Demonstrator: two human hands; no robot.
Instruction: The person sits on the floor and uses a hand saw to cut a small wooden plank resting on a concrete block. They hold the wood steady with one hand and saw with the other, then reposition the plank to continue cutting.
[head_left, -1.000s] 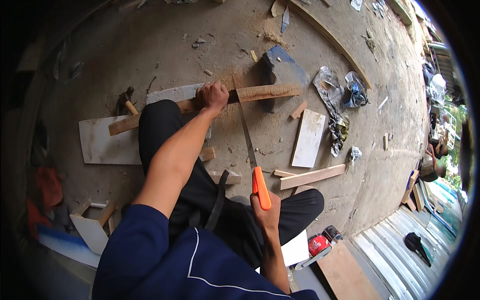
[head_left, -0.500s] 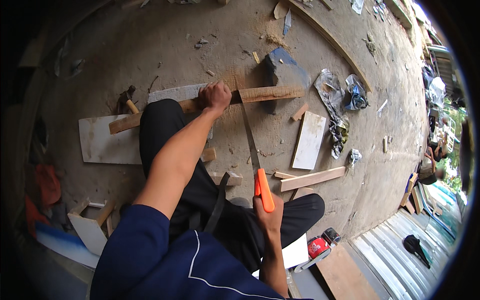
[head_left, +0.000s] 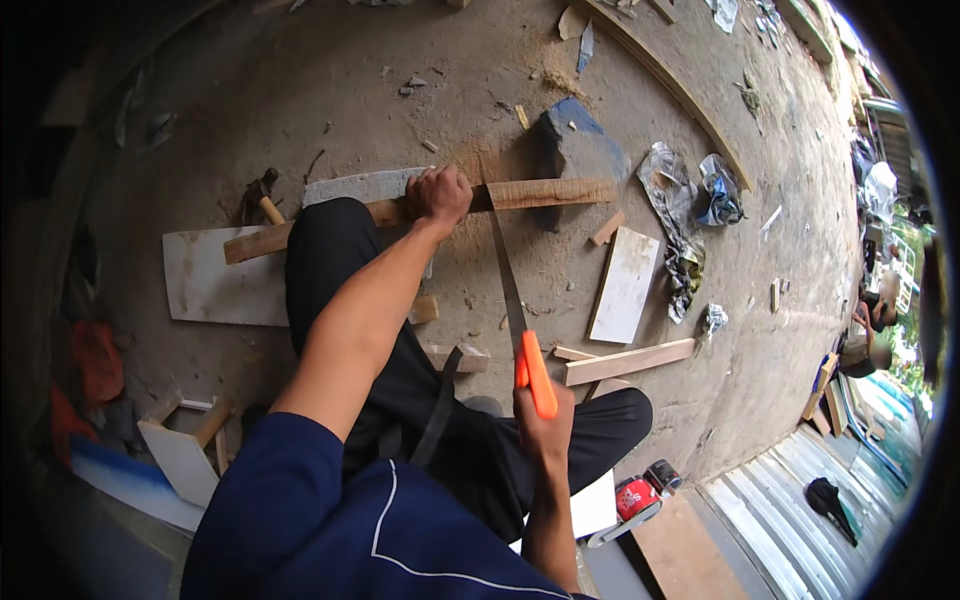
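Note:
A long wooden board [head_left: 555,192] lies crosswise in front of me, its right part resting at a blue-grey block [head_left: 590,145]. My left hand [head_left: 440,198] is closed over the board, left of the cut line, with my knee against its left part. In my right hand [head_left: 545,415] is the orange handle of a handsaw [head_left: 511,290], fingers wrapped round it. The saw's blade runs away from me and meets the board just right of my left hand. A pale slab [head_left: 365,187] lies behind the board.
A hammer [head_left: 268,208] lies at the left near a white panel [head_left: 215,280]. To the right are a small white board [head_left: 625,285], wood strips [head_left: 630,362] and crumpled plastic [head_left: 672,205]. A red power tool [head_left: 640,495] stands by my right knee. People sit at the far right.
The saw and my right hand have shifted slightly away from me, toward the board. My left hand keeps its grip on the board. The whole view has drifted a little.

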